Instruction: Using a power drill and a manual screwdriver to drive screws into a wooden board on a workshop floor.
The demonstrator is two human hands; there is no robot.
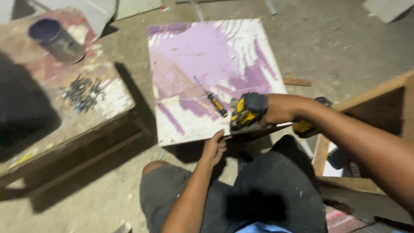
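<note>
- Right hand (pixel 280 110) gripping yellow drill (pixel 246 111), tip down at board (pixel 207 51) edge.
- Left hand (pixel 214 146) pinching at board edge below drill; held item indiscernible.
- Screwdriver (pixel 211 97) lying on board.

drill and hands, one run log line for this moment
right hand: grips yellow drill | left hand: at edge of painted board | screwdriver: lying on board

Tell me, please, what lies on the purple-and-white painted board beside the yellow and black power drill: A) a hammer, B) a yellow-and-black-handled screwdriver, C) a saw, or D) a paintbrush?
B: a yellow-and-black-handled screwdriver lies flat on the purple-and-white painted board, just left of the yellow and black power drill gripped by the right hand.
</note>
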